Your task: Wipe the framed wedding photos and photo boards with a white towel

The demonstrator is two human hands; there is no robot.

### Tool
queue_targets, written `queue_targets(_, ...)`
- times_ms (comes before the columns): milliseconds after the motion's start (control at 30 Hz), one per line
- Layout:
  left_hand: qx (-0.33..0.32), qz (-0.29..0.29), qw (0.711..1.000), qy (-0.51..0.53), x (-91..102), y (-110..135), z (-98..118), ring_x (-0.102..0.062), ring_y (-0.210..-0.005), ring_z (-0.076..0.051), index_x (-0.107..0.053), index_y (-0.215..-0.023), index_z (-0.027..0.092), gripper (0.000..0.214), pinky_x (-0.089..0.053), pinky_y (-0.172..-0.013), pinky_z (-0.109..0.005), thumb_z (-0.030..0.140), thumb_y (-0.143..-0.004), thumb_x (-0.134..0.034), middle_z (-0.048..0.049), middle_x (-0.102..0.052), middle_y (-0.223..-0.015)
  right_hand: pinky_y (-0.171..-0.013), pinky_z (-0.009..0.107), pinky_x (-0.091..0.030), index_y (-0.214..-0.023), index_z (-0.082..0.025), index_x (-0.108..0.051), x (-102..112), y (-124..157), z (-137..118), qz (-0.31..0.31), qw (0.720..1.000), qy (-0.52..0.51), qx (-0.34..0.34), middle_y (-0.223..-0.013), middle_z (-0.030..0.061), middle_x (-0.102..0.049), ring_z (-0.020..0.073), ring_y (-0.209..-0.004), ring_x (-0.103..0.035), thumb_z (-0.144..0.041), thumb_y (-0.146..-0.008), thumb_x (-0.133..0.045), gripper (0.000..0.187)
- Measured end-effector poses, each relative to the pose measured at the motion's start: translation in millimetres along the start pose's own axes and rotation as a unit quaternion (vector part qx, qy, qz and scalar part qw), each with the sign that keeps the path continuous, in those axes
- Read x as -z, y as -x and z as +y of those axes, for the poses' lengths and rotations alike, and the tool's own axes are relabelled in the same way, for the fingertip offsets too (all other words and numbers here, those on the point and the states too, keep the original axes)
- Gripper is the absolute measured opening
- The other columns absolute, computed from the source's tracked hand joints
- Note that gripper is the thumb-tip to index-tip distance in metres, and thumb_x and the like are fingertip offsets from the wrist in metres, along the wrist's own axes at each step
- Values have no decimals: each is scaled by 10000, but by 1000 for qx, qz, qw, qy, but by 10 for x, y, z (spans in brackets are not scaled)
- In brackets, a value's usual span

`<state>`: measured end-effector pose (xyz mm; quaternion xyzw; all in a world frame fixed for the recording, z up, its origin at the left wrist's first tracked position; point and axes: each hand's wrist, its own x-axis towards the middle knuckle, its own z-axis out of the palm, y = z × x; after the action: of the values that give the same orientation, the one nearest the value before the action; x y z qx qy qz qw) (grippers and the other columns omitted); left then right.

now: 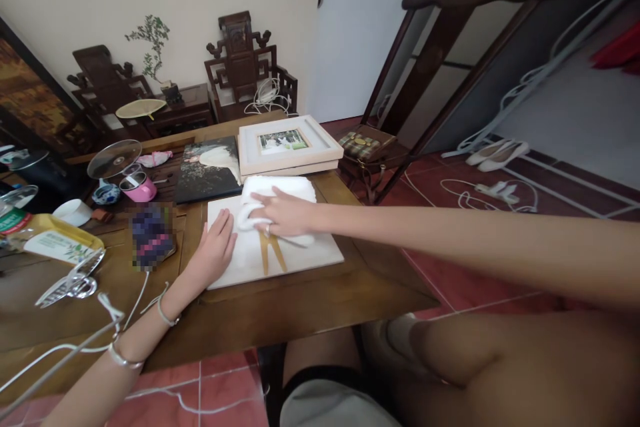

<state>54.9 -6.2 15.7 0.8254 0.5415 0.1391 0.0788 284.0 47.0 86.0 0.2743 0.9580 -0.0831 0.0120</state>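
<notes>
A white panel (235, 273) with a tan forked design lies flat on the wooden table. Over its back part rests a folded white cloth (280, 185), apparently a towel. My right hand (285, 210) reaches in from the right and presses down on the cloth with its fingers spread. Flat on the panel's left side lies my left hand (217, 247), fingers stretched out. The underside of the cloth and part of the tan design are hidden by the cloth and my right hand.
Behind the panel are a framed photo (320, 137) and a dark picture (200, 180). Leftward stand a pink cup (139, 188), an oil bottle (55, 237) and a clear hair clip (75, 280). White cables (65, 348) cross the table's left side. A wooden chair (430, 60) stands at right.
</notes>
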Motion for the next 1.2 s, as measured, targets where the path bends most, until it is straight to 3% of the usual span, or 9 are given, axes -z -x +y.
queue_targets(100,0,-2,1000,0,1,-2,-32,-262,-1472,-314,-383,-1461,137,479,-230,-1164,-603,280,-1009,-318,-193,-333,-1566,-1067,595,-316,-1324,-135,-560,-13,-82,40,3,1000,16,2,-1368,207,-552,308,-1426,-314,-251,-998,-353,403)
queue_targets(167,0,0,1000,2,-5,0,-62,-263,-1472,-312,-375,-1467,133,485,-230,-1166,-599,278,-1010,-307,-195,-335,-1565,-1033,598,-355,-1281,-115,-591,-47,-65,-74,10,999,38,15,-1329,212,-579,336,-1419,-313,-236,-998,-339,398)
queue_targets(300,5,7,1000,0,-25,11,-101,-250,-1477,-308,-362,-1468,97,499,-221,-1171,-598,260,-1007,-266,-209,-321,-1567,-969,648,-394,-1247,-155,-633,-114,120,-557,11,998,63,28,-1419,187,-513,419,-1379,-343,-243,-959,-423,366)
queue_targets(467,6,11,1000,2,-19,11,-77,-254,-1477,-292,-379,-1454,120,487,-215,-1182,-580,261,-1005,-253,-189,-338,-1564,-891,652,-472,-1116,-217,-700,-112,342,-1061,-44,999,4,29,-1361,147,-575,437,-1304,-435,-264,-849,-600,289)
queue_targets(600,4,0,1000,-1,-15,1,-40,-244,-1480,-299,-367,-1463,111,492,-215,-1185,-570,244,-1000,-264,-200,-324,-1568,-922,634,-464,-1178,-196,-661,-93,286,-921,-55,998,2,29,-1382,137,-562,403,-1341,-408,-236,-921,-493,309)
queue_targets(800,8,-1,1000,11,-63,-14,-43,-249,-1476,-322,-362,-1479,118,505,-228,-1164,-608,246,-1001,-263,-203,-322,-1568,-1069,579,-339,-1323,-132,-559,-81,4,-97,-14,999,38,5,-1378,203,-546,320,-1445,-269,-245,-1005,-355,394)
queue_targets(900,1,6,1000,16,-76,-18,-58,-254,-1475,-313,-364,-1479,118,500,-211,-1177,-589,260,-1009,-271,-195,-324,-1570,-1097,551,-307,-1338,-128,-550,-70,-78,121,-8,1000,21,11,-1408,219,-514,287,-1444,-284,-235,-1005,-358,399)
queue_targets(1000,5,0,1000,20,-65,-15,-67,-249,-1476,-320,-367,-1476,109,503,-206,-1173,-605,247,-1002,-272,-201,-318,-1571,-1068,587,-327,-1291,-126,-592,-75,-77,1,16,1000,8,-21,-1374,215,-547,317,-1439,-281,-227,-1000,-351,391)
queue_targets(1200,0,-21,1000,12,-30,-10,-70,-212,-1485,-325,-319,-1493,76,551,-195,-1168,-621,152,-948,-298,-228,-275,-1582,-987,715,-349,-1231,-195,-650,-115,157,-749,-10,1000,20,-9,-1457,145,-487,438,-1397,-300,-213,-914,-488,356)
